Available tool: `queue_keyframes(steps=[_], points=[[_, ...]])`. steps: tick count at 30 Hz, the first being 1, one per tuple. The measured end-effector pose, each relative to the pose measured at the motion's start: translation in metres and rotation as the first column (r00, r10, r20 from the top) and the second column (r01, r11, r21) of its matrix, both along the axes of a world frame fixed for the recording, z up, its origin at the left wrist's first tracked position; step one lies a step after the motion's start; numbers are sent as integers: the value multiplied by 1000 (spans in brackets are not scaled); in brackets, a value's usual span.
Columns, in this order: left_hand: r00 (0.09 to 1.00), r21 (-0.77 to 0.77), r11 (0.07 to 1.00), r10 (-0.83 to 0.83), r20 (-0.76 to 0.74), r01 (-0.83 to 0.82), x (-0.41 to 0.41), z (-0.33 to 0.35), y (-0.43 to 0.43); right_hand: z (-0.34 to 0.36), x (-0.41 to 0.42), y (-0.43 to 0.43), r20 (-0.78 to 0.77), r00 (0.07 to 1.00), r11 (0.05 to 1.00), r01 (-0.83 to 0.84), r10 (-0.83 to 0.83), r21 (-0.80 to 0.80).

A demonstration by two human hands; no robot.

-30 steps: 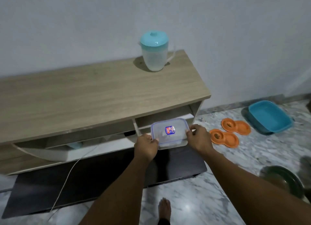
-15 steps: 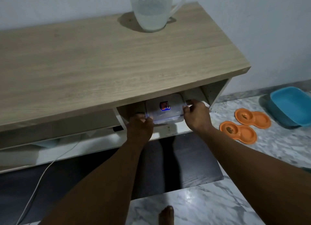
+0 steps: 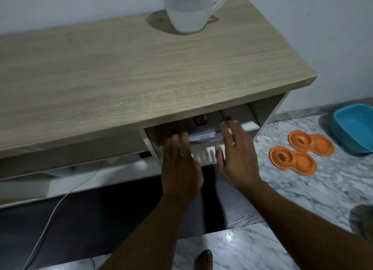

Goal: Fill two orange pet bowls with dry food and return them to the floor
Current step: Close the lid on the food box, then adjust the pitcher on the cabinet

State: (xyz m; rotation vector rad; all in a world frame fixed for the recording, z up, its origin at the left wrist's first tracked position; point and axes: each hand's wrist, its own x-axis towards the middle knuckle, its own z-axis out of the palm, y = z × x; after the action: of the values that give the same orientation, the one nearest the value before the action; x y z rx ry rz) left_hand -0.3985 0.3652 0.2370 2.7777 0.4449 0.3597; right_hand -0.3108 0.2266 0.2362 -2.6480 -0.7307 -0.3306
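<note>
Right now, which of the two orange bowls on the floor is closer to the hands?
The front orange double bowl, lying nearer the right hand; the other orange double bowl sits behind it, beside the blue tub.

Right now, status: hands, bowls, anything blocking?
Left hand and right hand open, empty, at shelf mouth. Clear plastic food container inside wooden cabinet cubby. Two orange double pet bowls on marble floor, some kibble. Nothing blocking.

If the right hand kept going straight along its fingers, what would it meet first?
Probably the clear lidded container in the shelf compartment, or the compartment's back just right of it; the right hand is open, and depth is unclear.
</note>
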Motion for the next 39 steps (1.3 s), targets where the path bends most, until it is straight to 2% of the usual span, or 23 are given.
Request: queue_keyframes(steps=[2,6,14,19,32,39], points=[[991,44,991,-129,-27,130,-7,-8,-4,-14,-10,-11,-6,990,985,-137,138,-109],[980,89,980,-167,-109,177,-6,-7,-5,-27,-6,-14,-13,983,953,-178,181,-244],[975,162,972,-143,-171,171,11,-19,5,-26,9,-3,-23,987,940,-159,159,-303],[969,139,976,-136,-208,167,19,-18,10,-25,19,3,-25,987,926,-157,158,-344],[965,97,978,-163,-204,185,10,3,10,-7,17,0,-24,984,927,-172,174,-333],[949,-93,963,-265,-172,253,-21,55,2,59,-8,-17,-33,963,948,-268,267,-174]])
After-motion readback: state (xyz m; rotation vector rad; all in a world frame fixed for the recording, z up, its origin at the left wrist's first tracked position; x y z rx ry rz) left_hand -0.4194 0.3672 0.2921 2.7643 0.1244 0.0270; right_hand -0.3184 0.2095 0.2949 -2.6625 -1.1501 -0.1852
